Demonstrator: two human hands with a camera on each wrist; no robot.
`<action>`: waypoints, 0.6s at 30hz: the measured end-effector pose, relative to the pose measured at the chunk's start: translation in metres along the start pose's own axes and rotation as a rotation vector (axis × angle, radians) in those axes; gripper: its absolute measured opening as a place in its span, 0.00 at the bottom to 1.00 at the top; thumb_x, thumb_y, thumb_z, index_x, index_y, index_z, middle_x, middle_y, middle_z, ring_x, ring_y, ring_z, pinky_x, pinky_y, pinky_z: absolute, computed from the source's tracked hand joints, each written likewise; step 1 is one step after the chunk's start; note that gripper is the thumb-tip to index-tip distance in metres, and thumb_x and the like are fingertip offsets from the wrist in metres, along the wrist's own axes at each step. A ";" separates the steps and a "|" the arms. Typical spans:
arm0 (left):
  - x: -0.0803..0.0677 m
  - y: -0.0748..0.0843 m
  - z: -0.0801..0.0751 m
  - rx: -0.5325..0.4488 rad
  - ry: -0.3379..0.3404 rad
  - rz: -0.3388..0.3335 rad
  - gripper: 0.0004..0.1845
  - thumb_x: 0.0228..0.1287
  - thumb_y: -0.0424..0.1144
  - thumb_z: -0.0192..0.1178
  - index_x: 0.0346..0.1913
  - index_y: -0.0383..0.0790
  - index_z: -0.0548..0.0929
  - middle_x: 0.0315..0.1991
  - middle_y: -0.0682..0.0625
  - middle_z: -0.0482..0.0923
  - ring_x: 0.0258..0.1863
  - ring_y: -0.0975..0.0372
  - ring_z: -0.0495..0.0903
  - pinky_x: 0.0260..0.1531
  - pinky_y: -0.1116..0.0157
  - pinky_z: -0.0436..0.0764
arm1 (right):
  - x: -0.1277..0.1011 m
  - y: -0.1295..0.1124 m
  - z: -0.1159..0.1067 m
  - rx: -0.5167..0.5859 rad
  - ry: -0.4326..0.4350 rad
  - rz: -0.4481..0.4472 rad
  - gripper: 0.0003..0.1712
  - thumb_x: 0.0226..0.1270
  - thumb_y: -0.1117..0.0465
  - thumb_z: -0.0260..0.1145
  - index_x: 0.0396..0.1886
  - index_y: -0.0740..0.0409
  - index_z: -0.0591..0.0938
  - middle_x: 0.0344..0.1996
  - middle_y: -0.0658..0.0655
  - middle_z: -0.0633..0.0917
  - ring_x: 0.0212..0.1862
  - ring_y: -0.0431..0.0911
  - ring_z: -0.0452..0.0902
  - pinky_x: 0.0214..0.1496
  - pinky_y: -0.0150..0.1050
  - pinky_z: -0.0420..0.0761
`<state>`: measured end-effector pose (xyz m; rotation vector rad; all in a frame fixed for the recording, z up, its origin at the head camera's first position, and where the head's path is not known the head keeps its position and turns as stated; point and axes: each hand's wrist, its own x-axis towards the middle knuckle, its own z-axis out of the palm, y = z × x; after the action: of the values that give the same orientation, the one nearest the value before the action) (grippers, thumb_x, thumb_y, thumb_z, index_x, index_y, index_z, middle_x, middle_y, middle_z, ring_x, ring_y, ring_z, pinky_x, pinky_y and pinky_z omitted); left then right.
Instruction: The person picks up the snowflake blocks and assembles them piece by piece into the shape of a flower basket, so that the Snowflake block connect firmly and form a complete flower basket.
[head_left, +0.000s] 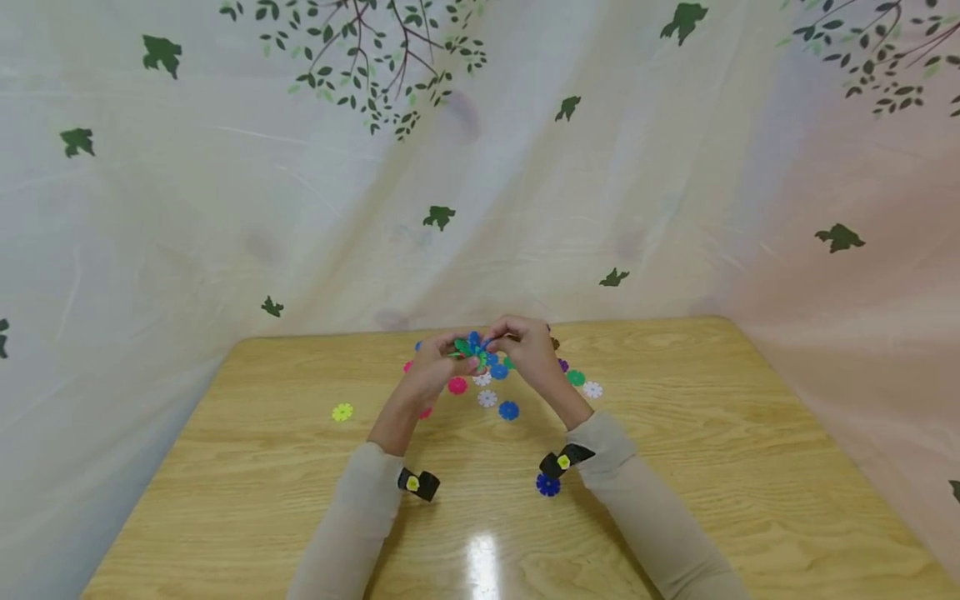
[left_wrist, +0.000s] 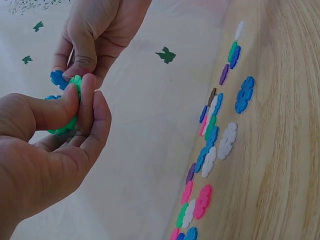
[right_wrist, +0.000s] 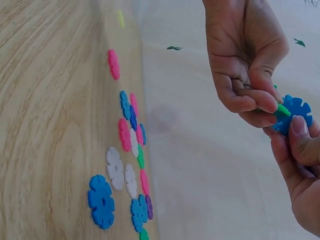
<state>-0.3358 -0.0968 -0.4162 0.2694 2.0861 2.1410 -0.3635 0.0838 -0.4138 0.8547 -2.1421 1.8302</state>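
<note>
Above the far part of the table, both hands meet at a small cluster of notched, flower-shaped plastic discs. My left hand (head_left: 429, 371) holds the cluster, its thumb and fingers pinching a green flower disc (left_wrist: 76, 82). From the right, my right hand (head_left: 528, 352) pinches a blue flower disc (right_wrist: 300, 108) between thumb and fingers, right against the green one. More blue shows beside the green disc in the left wrist view. Fingers cover much of the cluster, so I cannot tell how firmly the discs interlock.
Loose flower discs lie on the wooden table (head_left: 255, 500) beneath the hands, among them a pink disc (head_left: 457, 386) and a white disc (head_left: 487, 399). A yellow disc (head_left: 342, 412) sits off left; a dark blue disc (head_left: 548, 485) lies near the right wrist. A printed curtain (head_left: 337, 208) hangs behind.
</note>
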 end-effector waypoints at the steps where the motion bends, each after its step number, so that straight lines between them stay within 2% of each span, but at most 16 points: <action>1: 0.000 0.000 0.000 0.000 0.003 -0.002 0.23 0.68 0.19 0.57 0.66 0.27 0.75 0.54 0.32 0.81 0.47 0.52 0.86 0.61 0.47 0.80 | 0.000 0.000 0.001 -0.006 0.005 0.001 0.06 0.66 0.80 0.64 0.31 0.72 0.85 0.33 0.69 0.87 0.32 0.36 0.84 0.40 0.34 0.88; 5: 0.000 0.003 0.000 -0.001 -0.003 -0.006 0.23 0.69 0.20 0.57 0.66 0.28 0.75 0.56 0.30 0.80 0.50 0.48 0.86 0.62 0.45 0.78 | 0.000 -0.001 -0.003 0.009 -0.021 0.016 0.05 0.66 0.79 0.64 0.33 0.72 0.85 0.34 0.70 0.87 0.34 0.36 0.85 0.42 0.36 0.89; 8: 0.000 0.005 -0.001 0.022 -0.040 -0.009 0.24 0.69 0.22 0.59 0.67 0.30 0.74 0.53 0.37 0.82 0.46 0.53 0.87 0.60 0.47 0.81 | 0.002 -0.003 -0.012 0.001 -0.068 0.036 0.04 0.66 0.77 0.66 0.34 0.71 0.86 0.36 0.70 0.87 0.36 0.39 0.86 0.43 0.36 0.89; 11: -0.001 0.007 -0.002 0.041 -0.082 -0.012 0.26 0.70 0.27 0.61 0.69 0.32 0.72 0.50 0.42 0.82 0.43 0.55 0.88 0.58 0.51 0.84 | 0.003 -0.007 -0.022 -0.057 -0.121 0.057 0.03 0.68 0.74 0.67 0.38 0.68 0.87 0.38 0.67 0.88 0.39 0.42 0.87 0.44 0.35 0.88; 14: -0.001 0.006 -0.004 0.043 -0.093 -0.020 0.27 0.69 0.30 0.63 0.70 0.33 0.72 0.49 0.43 0.82 0.46 0.52 0.88 0.57 0.54 0.84 | 0.004 -0.012 -0.028 -0.125 -0.185 0.059 0.10 0.69 0.70 0.68 0.49 0.65 0.86 0.43 0.64 0.89 0.44 0.47 0.87 0.47 0.35 0.87; 16: -0.001 0.005 -0.006 0.030 -0.078 -0.023 0.27 0.68 0.30 0.64 0.69 0.33 0.72 0.49 0.44 0.81 0.49 0.48 0.87 0.57 0.55 0.84 | 0.005 -0.014 -0.030 -0.163 -0.225 0.051 0.18 0.69 0.69 0.68 0.57 0.64 0.82 0.45 0.64 0.89 0.46 0.51 0.87 0.48 0.36 0.86; 18: 0.000 0.003 -0.007 0.015 -0.064 -0.023 0.26 0.68 0.29 0.63 0.67 0.32 0.72 0.49 0.44 0.80 0.51 0.46 0.85 0.59 0.53 0.83 | 0.005 -0.015 -0.032 -0.191 -0.262 0.054 0.22 0.69 0.68 0.69 0.62 0.64 0.79 0.46 0.65 0.89 0.46 0.53 0.87 0.47 0.37 0.86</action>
<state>-0.3369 -0.1043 -0.4130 0.3095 2.0606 2.0769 -0.3667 0.1122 -0.3919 1.0497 -2.4722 1.5767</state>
